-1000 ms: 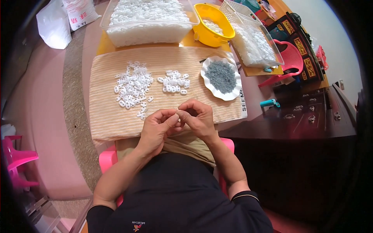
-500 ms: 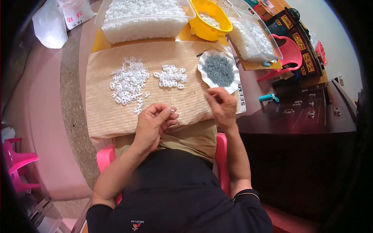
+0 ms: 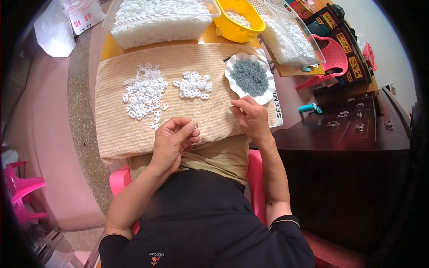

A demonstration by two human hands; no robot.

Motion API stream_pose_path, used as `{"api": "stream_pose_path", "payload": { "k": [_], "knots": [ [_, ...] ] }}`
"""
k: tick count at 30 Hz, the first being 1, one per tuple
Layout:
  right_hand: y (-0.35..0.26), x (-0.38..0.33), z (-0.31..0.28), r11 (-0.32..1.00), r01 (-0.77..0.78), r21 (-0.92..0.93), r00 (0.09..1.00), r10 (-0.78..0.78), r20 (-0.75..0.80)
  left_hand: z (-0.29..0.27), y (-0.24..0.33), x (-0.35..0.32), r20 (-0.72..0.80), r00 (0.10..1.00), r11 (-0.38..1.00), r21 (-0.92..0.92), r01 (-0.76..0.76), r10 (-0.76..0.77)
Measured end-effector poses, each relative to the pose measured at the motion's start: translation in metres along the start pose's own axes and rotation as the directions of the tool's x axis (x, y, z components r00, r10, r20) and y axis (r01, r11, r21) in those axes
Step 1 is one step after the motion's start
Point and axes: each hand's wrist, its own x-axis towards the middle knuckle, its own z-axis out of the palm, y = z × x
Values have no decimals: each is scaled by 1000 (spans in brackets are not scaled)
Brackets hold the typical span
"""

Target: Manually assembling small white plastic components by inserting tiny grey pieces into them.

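My left hand [image 3: 173, 137] is closed near the front edge of the cloth, with a small white plastic piece [image 3: 195, 127] just showing between thumb and fingers. To its right, my right hand [image 3: 252, 117] has thumb and forefinger pinched together; whatever they hold is too small to make out. Just beyond that hand lies a white wavy-rimmed dish [image 3: 229, 80] heaped with small grey parts [image 3: 250, 78]. A loose pile of white two-holed pieces [image 3: 145, 94] spreads at the left of the cloth. Between pile and dish sits a smaller cluster of similar white pieces [image 3: 193, 85].
A striped beige cloth [image 3: 111, 134] covers the tabletop. Behind it stand a clear bin [image 3: 165, 31] of white pieces, a yellow basin [image 3: 239, 29] and another clear bin [image 3: 308, 56]. A dark cabinet [image 3: 330, 178] flanks the right; a pink chair [image 3: 333, 56] stands farther back.
My right hand has moved slightly left, its thumb and forefinger pointing toward the left hand. My left hand keeps its pinch on the white piece. The whole view has shifted a little.
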Motion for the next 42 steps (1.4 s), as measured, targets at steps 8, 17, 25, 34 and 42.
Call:
{"api": "stream_pose_path", "payload": {
  "k": [8,17,25,34,42],
  "knots": [
    [-15,18,13,988,-45,-146,974,76,213,-1,2,0,7,1000,1000,2,22,-23],
    [-6,16,21,996,-90,-13,987,91,134,0,1,0,14,999,999,6,32,-32],
    [-7,12,25,994,-79,-79,989,88,120,-1,0,0,7,999,999,6,48,-49],
    [-24,9,28,999,-51,-8,997,52,55,0,1,0,-10,999,998,-35,47,-47],
    [-83,-5,43,428,-443,788,895,253,367,-3,-1,2,61,997,991,-119,55,-48]
  ]
}}
